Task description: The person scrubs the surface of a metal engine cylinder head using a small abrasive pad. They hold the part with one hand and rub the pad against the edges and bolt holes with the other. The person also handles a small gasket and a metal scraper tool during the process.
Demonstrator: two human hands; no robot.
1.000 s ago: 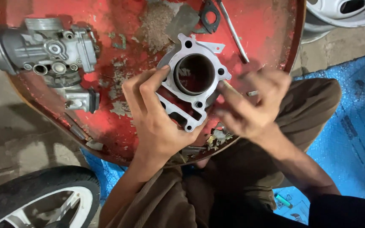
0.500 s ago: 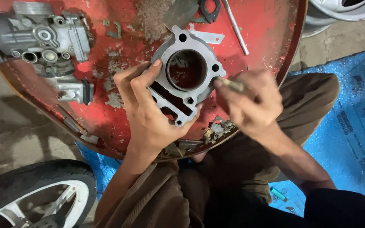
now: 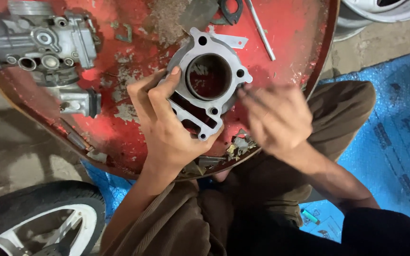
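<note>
The grey metal cylinder block (image 3: 209,85) rests tilted on the red round worktop (image 3: 290,42), gripped along its lower-left edge by the left hand (image 3: 167,128), fingers curled closed over it. The right hand (image 3: 276,118), blurred, touches the block's right edge with fingers bunched; whether they hold anything cannot be told. A carburettor (image 3: 39,40) lies well apart at the worktop's upper left.

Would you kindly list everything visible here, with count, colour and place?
engine cylinder block: one, grey metal, centre of the tray
round tray: one, red, chipped, under the parts
carburettor body: one, grey, top left
metal rod: one, silver, top centre
gasket: one, dark, top edge
tyre and wheel: one, black with white spokes, bottom left
plastic sheet: one, blue, right
left hand: holds the block
right hand: blurred, beside the block's right edge
</note>
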